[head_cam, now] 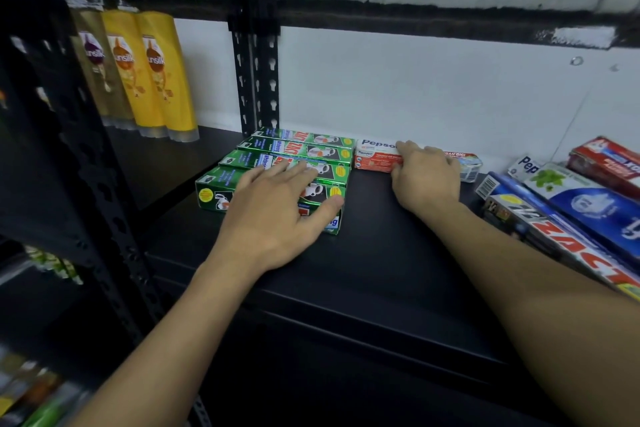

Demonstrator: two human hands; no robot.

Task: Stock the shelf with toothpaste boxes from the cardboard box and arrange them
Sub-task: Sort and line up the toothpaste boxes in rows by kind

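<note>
1. Head view: a black shelf (381, 253) is seen from above and in front, with both bare forearms reaching in over its front edge.
2. Four green boxes (277, 156) are laid flat, side by side, in a row running from the back edge toward the front, beside the black upright (256, 55) at the shelf's left rear.
3. The left hand (273, 215) is spread wide and pressed flat on the two nearest green boxes, with the thumb hooked over the right end of the nearest one; nothing is gripped.
4. A red-and-white box (374, 154) is laid lengthwise along the back edge, its left end just beside the right ends of the green boxes.
5. The right hand (427, 177) is set on this box near its middle, fingers curled over the top and thumb at the front face; whether it is clamped or merely rested on cannot be told.
6. A loose pile of blue boxes (568, 218) and a red box (609, 163) is seen tilted at the right edge of the shelf, well apart from the green row.
7. Three yellow bottles (152, 76) are stood upright on the neighbouring shelf to the left, against the white wall (415, 87).
</note>
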